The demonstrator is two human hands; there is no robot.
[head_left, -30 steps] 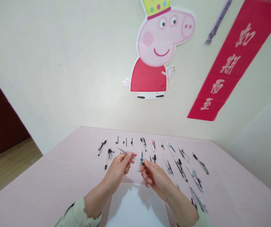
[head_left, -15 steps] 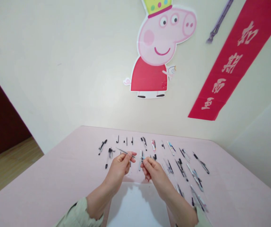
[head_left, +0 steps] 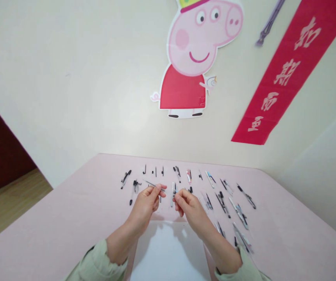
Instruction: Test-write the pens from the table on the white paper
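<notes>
Left hand (head_left: 146, 203) pinches thin refill (head_left: 152, 184); right hand (head_left: 190, 207) pinches barrel (head_left: 173, 190). Weak grip: refill could slip into pen parts (head_left: 223, 199) on surface (head_left: 68, 218).

Pen parts (head_left: 223, 200) on tbl (head_left: 53, 226) (sheet (head_left: 168, 253) nearer)

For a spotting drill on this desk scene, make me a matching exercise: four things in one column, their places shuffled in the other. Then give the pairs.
Things:
1. thin grey pen refill
2. white sheet of paper
3. red banner with pale characters
4. pink cartoon pig cutout in a red dress

Places:
A. on the wall, at the upper right
B. flat on the pink table, at its near edge
C. pinched in the left hand
D. on the wall, above the middle of the table

Pairs: 1-C, 2-B, 3-A, 4-D.
</notes>
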